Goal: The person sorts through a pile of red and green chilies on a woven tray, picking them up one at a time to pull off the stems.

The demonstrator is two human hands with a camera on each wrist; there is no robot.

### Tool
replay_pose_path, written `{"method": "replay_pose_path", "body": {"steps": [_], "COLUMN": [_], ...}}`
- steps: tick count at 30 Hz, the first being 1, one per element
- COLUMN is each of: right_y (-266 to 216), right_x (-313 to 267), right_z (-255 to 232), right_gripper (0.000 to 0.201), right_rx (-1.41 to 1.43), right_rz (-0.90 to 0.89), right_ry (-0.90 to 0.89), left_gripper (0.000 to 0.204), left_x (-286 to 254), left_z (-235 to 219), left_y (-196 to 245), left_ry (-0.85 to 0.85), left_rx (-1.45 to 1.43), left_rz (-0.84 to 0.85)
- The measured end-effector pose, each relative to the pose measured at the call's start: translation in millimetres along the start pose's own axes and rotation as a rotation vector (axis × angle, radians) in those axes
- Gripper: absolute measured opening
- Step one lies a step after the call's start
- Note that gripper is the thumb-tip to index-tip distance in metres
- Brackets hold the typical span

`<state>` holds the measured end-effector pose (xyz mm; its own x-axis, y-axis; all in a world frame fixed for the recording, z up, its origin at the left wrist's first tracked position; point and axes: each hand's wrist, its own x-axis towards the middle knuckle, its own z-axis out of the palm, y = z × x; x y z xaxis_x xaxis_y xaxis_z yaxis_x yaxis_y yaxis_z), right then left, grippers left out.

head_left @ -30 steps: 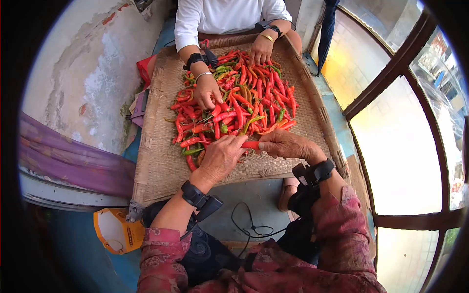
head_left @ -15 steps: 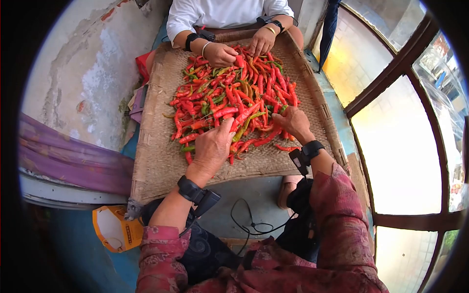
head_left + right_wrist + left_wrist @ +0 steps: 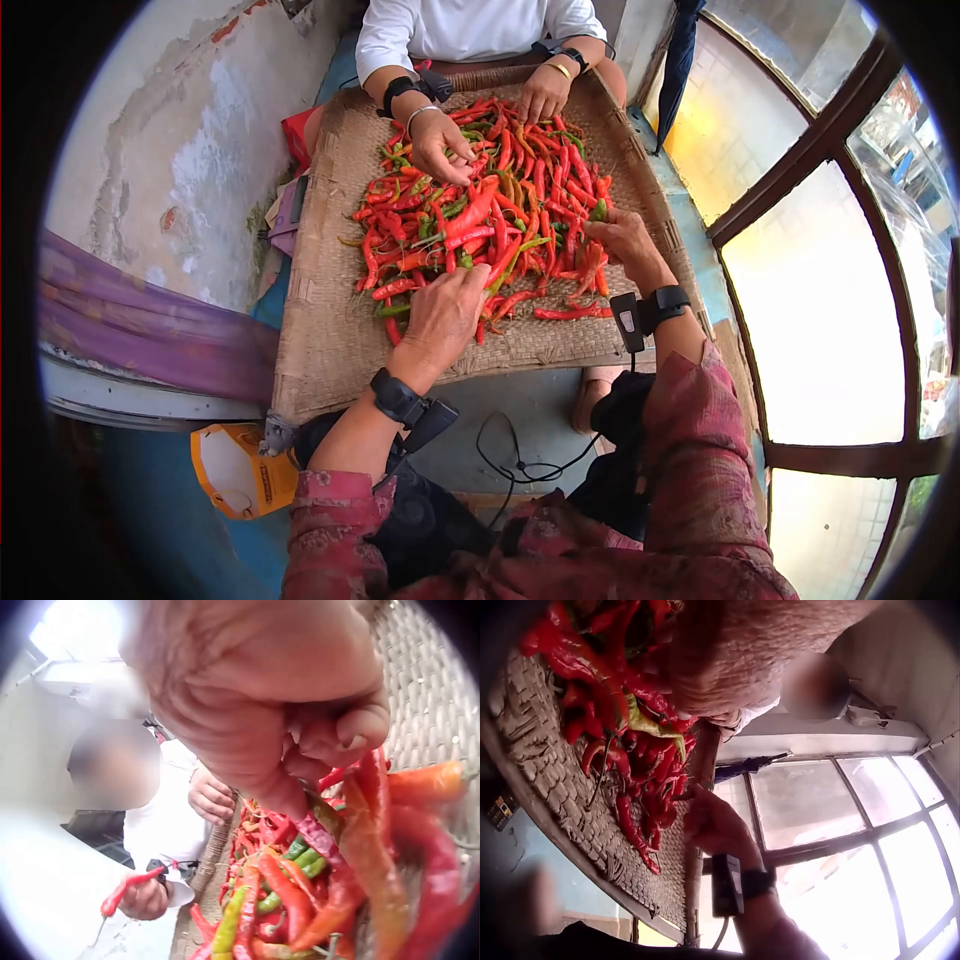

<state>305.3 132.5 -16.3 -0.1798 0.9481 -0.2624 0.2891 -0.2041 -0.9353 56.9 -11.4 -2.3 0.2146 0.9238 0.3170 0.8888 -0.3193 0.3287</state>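
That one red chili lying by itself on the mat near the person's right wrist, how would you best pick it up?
The lone red chili lies flat and sideways on the woven tray, apart from the pile. It is probably best pinched across its slim middle from straight above, fingers closing over its two long sides. The right hand is nearest, so coming down from that side seems easiest.

bare tray (image 3: 330,330) left of the chillies (image 3: 490,225); opposite person's hands (image 3: 440,140) crowd the far side.
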Motion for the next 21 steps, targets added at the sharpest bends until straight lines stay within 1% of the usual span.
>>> {"method": "replay_pose_path", "body": {"steps": [1, 3, 4, 5, 7, 8, 9, 11, 12, 13, 15, 16, 17, 19, 20, 21], "right_y": [-2.4, -9.3, -18.2, -14.9, -13.5, -11.9, -25.1, -12.2, -18.6, -25.3, -25.2, -30.0, -37.1, -43.7, -40.1, -42.2], "right_x": [-0.5, -4.1, -14.6, -13.5, -8.6, -10.4, -25.6, -22.4, -32.2, -42.6, -51.5, -58.4, -62.0, -69.6, -67.4, -66.1], "right_z": [-1.9, -9.0, -8.3, -8.0, -3.5, -2.8, 3.0, 20.6, 28.5, 34.1, 43.7, 45.5, 46.7, 45.5, 44.3, 38.2], "right_gripper": [0.012, 0.011, 0.017, 0.017, 0.020, 0.020, 0.018, 0.018, 0.017, 0.018, 0.020, 0.021, 0.021, 0.020, 0.023, 0.030], "right_rx": [0.000, 0.032, 0.032, 0.031, -0.147, -0.185, -0.172, -0.464, -0.519, -0.578, -0.597, -0.621, -0.618, -0.580, -0.579, -0.487], "right_rz": [-0.001, -0.161, -0.230, -0.231, -0.513, -0.511, -0.480, -0.568, -0.599, -0.629, -0.664, -0.634, -0.650, -0.604, -0.529, -0.345], "right_ry": [0.004, -0.036, -0.038, -0.030, -0.011, -0.052, -0.145, -0.160, -0.259, -0.359, -0.564, -0.631, -0.635, -0.808, -0.798, -0.789], "left_gripper": [0.035, 0.034, 0.034, 0.034, 0.033, 0.032, 0.032, 0.041, 0.048, 0.048, 0.050, 0.048, 0.048, 0.036, 0.029, 0.029], "left_x": [0.1, 1.1, -0.6, -1.4, -1.5, -2.1, -1.8, 2.0, 4.3, 7.4, 8.7, 8.0, 5.0, 0.0, -1.2, 0.0], "left_z": [-1.0, -2.1, -2.3, -1.8, 1.7, 1.6, 0.7, -0.9, -2.6, -3.3, -6.5, -7.3, -6.5, 1.1, 6.4, 4.2], "left_y": [1.0, 3.4, 4.0, 6.0, 10.1, 10.7, 12.3, 17.8, 20.1, 21.3, 19.8, 21.6, 17.6, 12.2, 10.3, 10.6], "left_ry": [0.008, 0.016, -0.023, -0.059, -0.073, -0.091, -0.082, 0.058, 0.132, 0.143, 0.247, 0.205, 0.211, 0.028, 0.060, 0.047], "left_rx": [0.019, 0.033, 0.048, 0.065, 0.069, 0.078, 0.093, -0.011, -0.037, -0.030, 0.019, -0.019, -0.004, 0.014, 0.012, -0.006], "left_rz": [0.012, 0.039, 0.024, 0.008, -0.003, -0.020, -0.017, -0.010, 0.027, 0.038, 0.246, 0.254, 0.251, 0.252, 0.253, 0.257]}}
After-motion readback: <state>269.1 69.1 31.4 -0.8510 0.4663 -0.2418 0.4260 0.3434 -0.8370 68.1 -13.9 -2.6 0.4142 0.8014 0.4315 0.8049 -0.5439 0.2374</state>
